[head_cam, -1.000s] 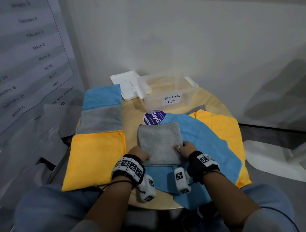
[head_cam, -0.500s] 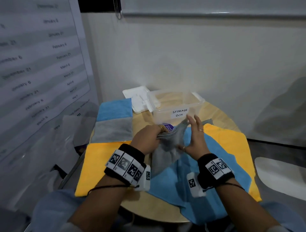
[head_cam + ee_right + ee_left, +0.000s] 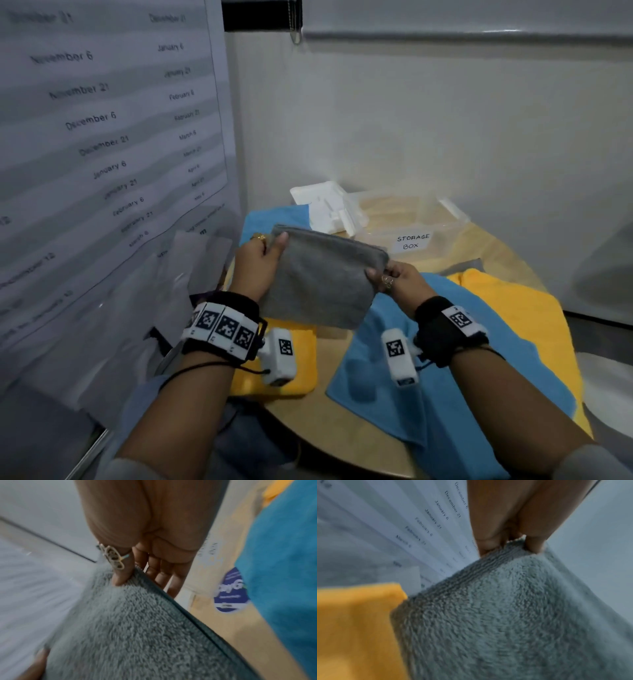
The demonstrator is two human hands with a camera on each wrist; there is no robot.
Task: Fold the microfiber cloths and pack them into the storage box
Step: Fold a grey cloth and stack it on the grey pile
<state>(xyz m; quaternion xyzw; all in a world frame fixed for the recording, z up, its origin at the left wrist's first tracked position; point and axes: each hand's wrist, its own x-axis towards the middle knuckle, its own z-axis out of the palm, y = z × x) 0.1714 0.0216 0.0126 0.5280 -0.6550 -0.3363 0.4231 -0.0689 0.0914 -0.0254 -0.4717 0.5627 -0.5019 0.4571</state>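
Observation:
A folded grey microfiber cloth [image 3: 322,281] hangs in the air over the round table, held up by both hands. My left hand [image 3: 260,260] pinches its upper left corner; in the left wrist view the fingers [image 3: 489,543] clamp the grey cloth [image 3: 505,615]. My right hand [image 3: 394,277] pinches the upper right corner, with the thumb [image 3: 123,574] on top of the grey cloth [image 3: 133,628]. The clear storage box [image 3: 411,222], labelled, stands open at the back of the table, just beyond the cloth.
An unfolded blue cloth [image 3: 428,359] lies over a yellow cloth [image 3: 520,308] on the right. A folded yellow cloth [image 3: 298,363] and a blue one [image 3: 274,219] lie on the left. The white lid [image 3: 325,205] rests beside the box. A paper chart [image 3: 102,137] hangs at left.
The grey cloth lay flat on the blue cloth a second ago. Both hands lifted it off the table and now hold it stretched by its upper corners, nearer the box.

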